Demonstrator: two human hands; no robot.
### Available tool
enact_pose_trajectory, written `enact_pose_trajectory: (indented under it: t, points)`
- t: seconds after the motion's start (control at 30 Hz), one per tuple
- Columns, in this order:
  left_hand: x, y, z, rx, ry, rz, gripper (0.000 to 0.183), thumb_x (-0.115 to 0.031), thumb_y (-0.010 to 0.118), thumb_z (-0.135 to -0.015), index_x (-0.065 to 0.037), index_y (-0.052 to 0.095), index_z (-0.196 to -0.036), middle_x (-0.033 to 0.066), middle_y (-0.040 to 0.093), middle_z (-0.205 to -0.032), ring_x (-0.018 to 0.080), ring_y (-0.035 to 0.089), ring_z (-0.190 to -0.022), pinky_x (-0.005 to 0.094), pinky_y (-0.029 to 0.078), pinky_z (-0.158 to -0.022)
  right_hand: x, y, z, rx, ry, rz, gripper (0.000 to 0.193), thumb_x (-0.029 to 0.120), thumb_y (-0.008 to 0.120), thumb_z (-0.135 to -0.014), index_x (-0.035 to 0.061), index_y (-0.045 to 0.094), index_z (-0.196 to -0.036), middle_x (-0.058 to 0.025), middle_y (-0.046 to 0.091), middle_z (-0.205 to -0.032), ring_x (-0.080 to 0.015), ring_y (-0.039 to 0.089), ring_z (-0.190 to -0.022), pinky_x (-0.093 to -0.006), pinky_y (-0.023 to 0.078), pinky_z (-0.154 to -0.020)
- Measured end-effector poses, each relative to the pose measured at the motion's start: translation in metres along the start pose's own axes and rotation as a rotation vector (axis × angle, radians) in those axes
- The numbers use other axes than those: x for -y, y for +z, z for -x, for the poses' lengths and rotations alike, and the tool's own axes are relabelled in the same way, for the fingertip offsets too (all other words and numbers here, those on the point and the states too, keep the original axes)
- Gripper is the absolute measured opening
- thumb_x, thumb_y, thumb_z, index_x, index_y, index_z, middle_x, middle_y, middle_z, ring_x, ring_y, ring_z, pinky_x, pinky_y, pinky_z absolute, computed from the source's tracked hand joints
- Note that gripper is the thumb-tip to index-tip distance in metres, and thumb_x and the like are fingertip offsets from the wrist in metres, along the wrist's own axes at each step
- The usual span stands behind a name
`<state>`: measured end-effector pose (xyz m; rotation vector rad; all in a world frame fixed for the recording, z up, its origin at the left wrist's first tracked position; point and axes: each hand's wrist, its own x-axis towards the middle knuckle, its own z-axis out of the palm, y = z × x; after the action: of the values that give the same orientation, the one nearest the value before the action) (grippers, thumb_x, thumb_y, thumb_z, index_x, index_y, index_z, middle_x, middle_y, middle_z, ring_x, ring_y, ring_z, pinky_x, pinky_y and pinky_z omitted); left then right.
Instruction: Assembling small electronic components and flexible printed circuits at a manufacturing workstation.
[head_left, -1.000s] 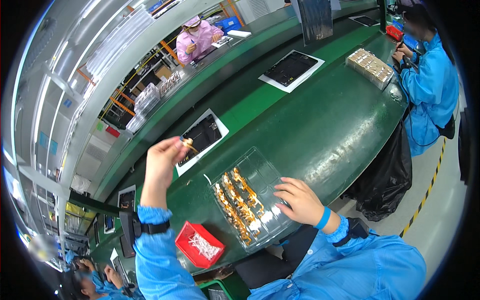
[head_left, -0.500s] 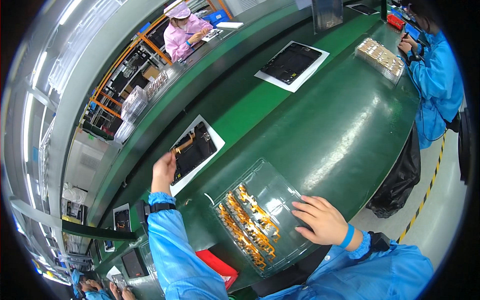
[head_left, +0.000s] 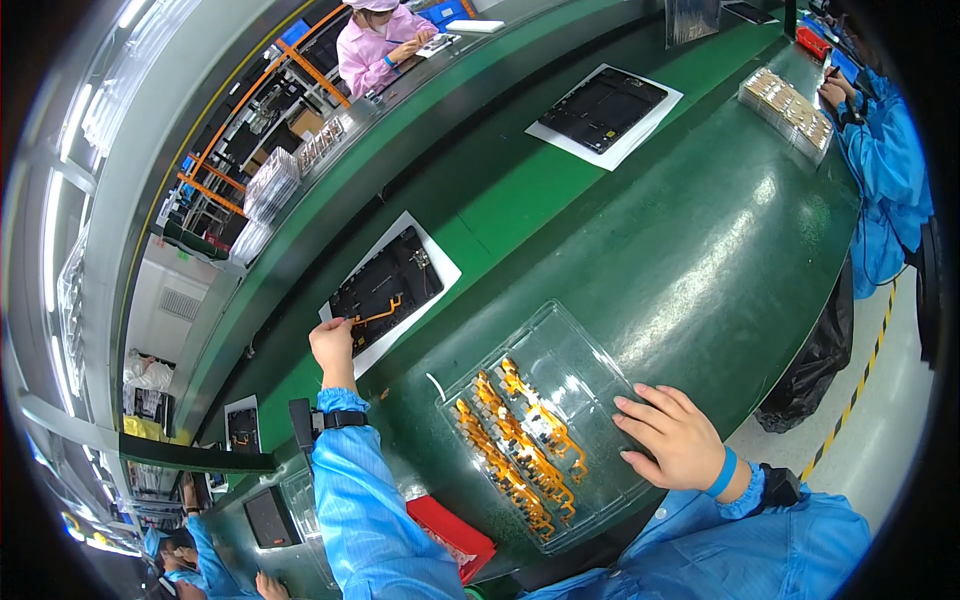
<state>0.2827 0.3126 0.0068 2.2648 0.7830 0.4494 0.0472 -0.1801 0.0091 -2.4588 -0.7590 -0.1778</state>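
My left hand (head_left: 333, 350) pinches one end of an orange flex cable (head_left: 380, 313), whose free end reaches over a black flat device housing (head_left: 385, 272). Under the housing lies a white sheet (head_left: 446, 262). Whether the cable touches the housing I cannot tell. My right hand (head_left: 678, 440) has its fingers stretched out, resting at the right edge of a clear plastic tray (head_left: 556, 325). Inside that tray, several orange flex cables (head_left: 510, 440) are laid in slanting rows.
A red bin (head_left: 455, 535) stands left of the tray. Farther along the green bench, another black housing (head_left: 602, 108) lies on white. A stack of clear trays (head_left: 787, 112) sits near a co-worker in blue (head_left: 885, 170). Across the bench is a person in pink (head_left: 375, 50).
My left hand has drawn back toward the housing's near left end, and the cable in it now points more to the right. The view has shifted slightly. My right hand stays at the tray.
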Motion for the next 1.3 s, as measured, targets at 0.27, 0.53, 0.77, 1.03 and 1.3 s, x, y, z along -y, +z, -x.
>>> enact_pose_trajectory:
  t: [0.27,0.53,0.77,1.03,1.3]
  points:
    - [0.016,0.002,-0.017,-0.148,0.071,-0.474,0.031,-0.025,0.067,-0.075,0.003,0.073,-0.087,0.0246,0.07,-0.096,0.0398,0.067,-0.097,0.042,0.052,-0.088,-0.002,0.0,0.008,-0.011,0.004,-0.016,0.041,0.027,0.07,-0.081,0.0064,0.066,-0.116,-0.0085,0.059,-0.13,-0.0299,0.049,-0.126,-0.0442,0.039,-0.106]
    - [-0.11,-0.119,0.085,0.319,0.403,-0.335,0.034,-0.029,0.065,-0.091,0.005,0.068,-0.095,0.0064,0.066,-0.074,0.0095,0.054,-0.062,0.0268,0.042,-0.056,-0.008,0.007,0.002,-0.082,-0.026,-0.093,0.039,0.025,0.069,-0.082,0.0065,0.062,-0.115,-0.0096,0.059,-0.128,-0.0303,0.049,-0.126,-0.0443,0.038,-0.106]
    - [-0.144,-0.117,0.375,0.35,0.537,-0.277,0.008,-0.005,0.071,-0.079,-0.003,0.068,-0.086,0.0112,0.069,-0.086,0.0222,0.067,-0.082,0.0312,0.051,-0.068,-0.018,0.01,0.012,-0.086,0.007,-0.113,0.042,0.026,0.069,-0.083,0.0054,0.062,-0.118,-0.0087,0.056,-0.134,-0.0313,0.046,-0.13,-0.0458,0.036,-0.108]
    - [-0.089,-0.011,0.433,0.166,0.766,-0.539,0.026,-0.015,0.071,-0.08,0.0,0.068,-0.102,0.0164,0.056,-0.112,0.0344,0.057,-0.104,0.0396,0.052,-0.083,-0.016,0.016,0.019,-0.135,-0.061,-0.119,0.038,0.026,0.068,-0.083,0.0053,0.063,-0.115,-0.0112,0.057,-0.132,-0.0318,0.046,-0.13,-0.0465,0.036,-0.109]
    - [-0.081,0.006,0.428,0.168,0.669,-0.471,0.01,-0.008,0.067,-0.082,0.0,0.066,-0.086,0.015,0.055,-0.098,0.0348,0.054,-0.095,0.0431,0.049,-0.081,-0.017,0.017,0.022,-0.186,-0.093,-0.102,0.035,0.026,0.065,-0.085,0.0032,0.063,-0.111,-0.0143,0.058,-0.129,-0.0335,0.046,-0.129,-0.0465,0.035,-0.109]
